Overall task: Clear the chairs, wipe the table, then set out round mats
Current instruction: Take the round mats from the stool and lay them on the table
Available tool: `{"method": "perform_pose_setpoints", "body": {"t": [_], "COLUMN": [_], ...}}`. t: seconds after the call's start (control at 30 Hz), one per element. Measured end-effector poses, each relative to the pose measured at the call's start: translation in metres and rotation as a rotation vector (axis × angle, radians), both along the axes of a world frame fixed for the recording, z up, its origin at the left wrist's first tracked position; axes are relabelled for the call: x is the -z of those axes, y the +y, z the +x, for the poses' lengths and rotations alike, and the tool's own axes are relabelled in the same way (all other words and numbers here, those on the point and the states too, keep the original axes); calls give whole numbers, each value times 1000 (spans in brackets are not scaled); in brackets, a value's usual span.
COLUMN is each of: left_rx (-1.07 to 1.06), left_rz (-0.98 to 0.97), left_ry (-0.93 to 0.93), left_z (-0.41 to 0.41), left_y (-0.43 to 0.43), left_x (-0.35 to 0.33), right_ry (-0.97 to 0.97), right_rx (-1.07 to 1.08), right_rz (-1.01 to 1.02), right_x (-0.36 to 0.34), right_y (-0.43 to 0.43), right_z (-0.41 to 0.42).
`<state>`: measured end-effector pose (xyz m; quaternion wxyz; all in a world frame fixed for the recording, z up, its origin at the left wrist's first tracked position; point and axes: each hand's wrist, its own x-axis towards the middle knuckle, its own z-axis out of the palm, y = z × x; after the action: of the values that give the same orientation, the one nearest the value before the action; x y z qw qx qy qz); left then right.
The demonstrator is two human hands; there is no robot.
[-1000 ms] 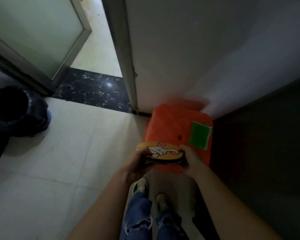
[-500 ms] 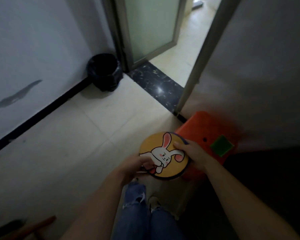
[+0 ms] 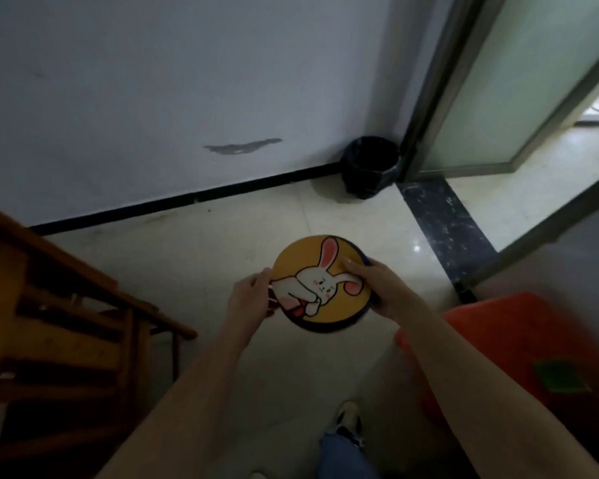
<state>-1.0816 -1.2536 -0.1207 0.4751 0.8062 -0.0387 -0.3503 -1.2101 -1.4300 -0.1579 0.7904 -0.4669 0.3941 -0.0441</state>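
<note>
Tile floor (image 3: pixel 222 236), white wall (image 3: pixel 153 98), bin (image 3: pixel 369 167) in corner. Mat stack (image 3: pixel 325 305) mid-air over floor: left hand (image 3: pixel 249 299) pinches left edge, right hand (image 3: pixel 377 288) grips right rim. Two-sided hold likely stops stack sliding during carry.

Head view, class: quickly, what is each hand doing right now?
Left hand: holding the round rabbit mat by its left edge.
Right hand: holding the same mat by its right edge, thumb on top.

Mats (image 3: pixel 320 271) between chair (image 3: pixel 66 323) and stool (image 3: pixel 519 340)
</note>
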Motion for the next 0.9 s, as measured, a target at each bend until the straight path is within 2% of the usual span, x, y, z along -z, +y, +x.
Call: {"method": "perform_pose_setpoints", "body": {"t": [0.27, 0.5, 0.57, 0.73, 0.9], "left_rx": [-225, -527, -625, -804, -806], "left_rz": [-178, -259, -226, 5, 210], "left_ry": [-194, -409, -429, -386, -269], "left_z": [62, 102, 117, 136, 138], "left_y": [145, 301, 347, 427, 484], "left_x": [-72, -126, -119, -74, -20], "right_ry": [-213, -312, -316, -261, -12], "right_rx": [-127, -390, -488, -684, -753], "right_rz": [-2, -11, -23, -53, -184], "right_x": [-79, -143, -155, -155, -132], "right_y": [129, 266, 309, 390, 459], "right_z": [96, 188, 216, 276, 330]}}
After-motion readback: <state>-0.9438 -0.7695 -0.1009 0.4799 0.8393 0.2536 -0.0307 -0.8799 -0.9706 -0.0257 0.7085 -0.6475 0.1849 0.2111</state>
